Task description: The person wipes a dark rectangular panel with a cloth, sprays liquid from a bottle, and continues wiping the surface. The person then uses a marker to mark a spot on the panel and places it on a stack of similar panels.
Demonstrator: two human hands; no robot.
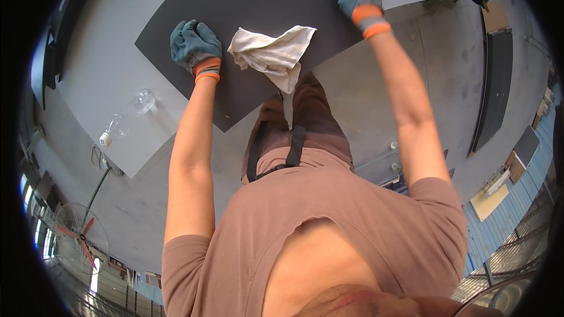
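Gloves (187, 40), two of them in teal and grey with orange cuffs, are covering both hands. Left hand (195, 49) is resting on one large dark panel (264, 6), its fingers curling downward; right hand (358, 3) is bending its fingers at the panel's right-hand edge. I cannot tell whether either is gripping anything. One crumpled white cloth (273, 53) is lying on the panel between the two hands, touching neither, one corner hanging over the near edge. Beneath the panel, one pale board (138, 144) is showing on the left, where one clear bottle (143, 102) is lying on its side. Farther out, one fan (82, 236) with three red blades is standing at lower left.
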